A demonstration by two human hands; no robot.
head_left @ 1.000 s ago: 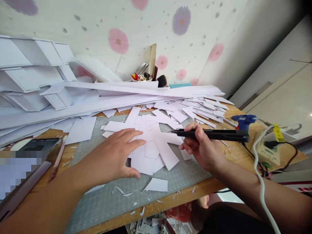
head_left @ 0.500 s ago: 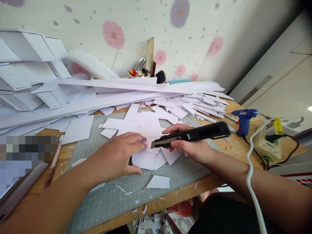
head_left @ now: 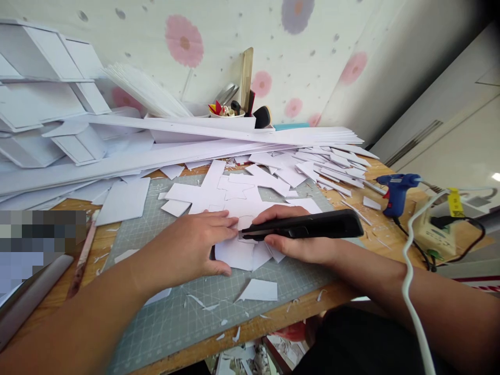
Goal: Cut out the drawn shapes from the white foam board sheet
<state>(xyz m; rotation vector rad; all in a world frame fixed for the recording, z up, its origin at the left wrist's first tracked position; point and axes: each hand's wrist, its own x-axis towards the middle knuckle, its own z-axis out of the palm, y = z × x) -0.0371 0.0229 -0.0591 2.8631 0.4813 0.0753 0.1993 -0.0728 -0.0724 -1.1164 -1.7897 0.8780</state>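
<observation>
Black utility knife (head_left: 308, 225) lies nearly level, long axis running left to right across the middle of the green cutting mat (head_left: 175, 312). Its blade end points left, toward the left hand (head_left: 195, 247); the butt end points right, toward the blue glue gun (head_left: 396, 190).

Right hand (head_left: 300, 245) grips the knife: the fingers are closed around the handle, the forefinger running along its far side and the others curled under the near side. The tip sits on a white card piece (head_left: 238, 250) with a pencilled outline, just beside the left fingertips.

Left hand rests flat on the same card piece, fingers extended and pointing right, thumb at the near edge. It holds nothing; it presses the sheet down. Whether the blade tip touches the left fingertips cannot be told.

More white offcuts (head_left: 234, 195) lie on the far half of the mat, and long white strips (head_left: 219, 140) are stacked across the far tabletop (head_left: 292, 312). A white cable (head_left: 410, 271) crosses over the right forearm.
</observation>
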